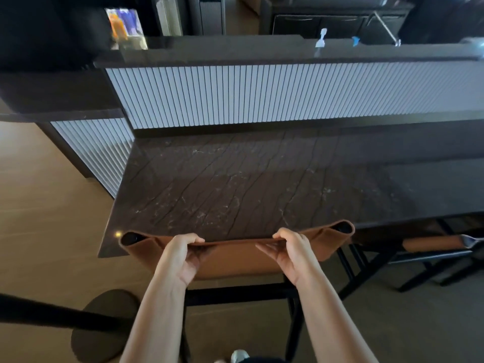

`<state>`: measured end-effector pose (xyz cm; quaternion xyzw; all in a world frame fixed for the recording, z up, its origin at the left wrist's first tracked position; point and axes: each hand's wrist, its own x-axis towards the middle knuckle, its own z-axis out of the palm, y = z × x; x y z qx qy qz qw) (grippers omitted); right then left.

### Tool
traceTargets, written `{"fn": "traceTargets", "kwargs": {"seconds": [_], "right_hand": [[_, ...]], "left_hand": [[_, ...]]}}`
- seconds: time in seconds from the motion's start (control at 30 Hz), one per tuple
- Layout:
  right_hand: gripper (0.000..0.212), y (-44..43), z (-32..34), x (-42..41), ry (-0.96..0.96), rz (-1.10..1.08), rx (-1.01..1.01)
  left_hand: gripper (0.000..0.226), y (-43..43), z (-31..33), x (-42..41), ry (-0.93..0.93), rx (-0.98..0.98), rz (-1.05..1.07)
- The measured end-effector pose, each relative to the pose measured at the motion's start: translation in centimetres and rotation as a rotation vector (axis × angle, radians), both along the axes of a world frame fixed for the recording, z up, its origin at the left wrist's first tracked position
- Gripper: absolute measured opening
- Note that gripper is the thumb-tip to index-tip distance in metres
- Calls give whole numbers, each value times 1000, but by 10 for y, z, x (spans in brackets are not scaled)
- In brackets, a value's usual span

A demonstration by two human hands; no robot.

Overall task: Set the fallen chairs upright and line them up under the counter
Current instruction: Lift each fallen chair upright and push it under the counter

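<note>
A chair with a brown leather backrest and a black metal frame stands upright right in front of me, its back against the front edge of the dark marble counter. My left hand grips the top edge of the backrest left of centre. My right hand grips the same edge right of centre. A second chair with a brown seat and black legs sits tucked under the counter to the right, only partly visible.
A raised ledge with a white ribbed front runs behind the counter. A round dark base with a black pole stands on the floor at lower left. Tan floor lies to the left. My shoe shows at the bottom.
</note>
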<state>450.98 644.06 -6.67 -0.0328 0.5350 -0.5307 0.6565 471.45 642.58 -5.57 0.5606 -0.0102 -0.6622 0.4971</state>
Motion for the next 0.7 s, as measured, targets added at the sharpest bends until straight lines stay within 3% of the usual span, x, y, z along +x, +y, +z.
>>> {"fn": "traceTargets", "kwargs": {"seconds": [0.1,0.2,0.33,0.43,0.53,0.6,0.7], "right_hand": [[4,-3,5,7,42,-8,40],[34,-3,6,22,201,41,157],[45,0,5,36,257,-16,214],[32,5,2,34,220,-42,192],[26,12,0,32,201,-55,171],[29,16,1,32,202,-65,163],[29,16,2,31,202,-58,152]], "left_hand": [[11,-4,3,3,12,-11,-46],[3,-6,5,6,45,36,-80],[30,1,3,17,130,82,-108],[63,7,-1,22,188,95,-122],[76,8,-2,21,189,130,-121],[72,10,-1,21,206,160,-109],[44,13,-1,24,280,184,-69]]}}
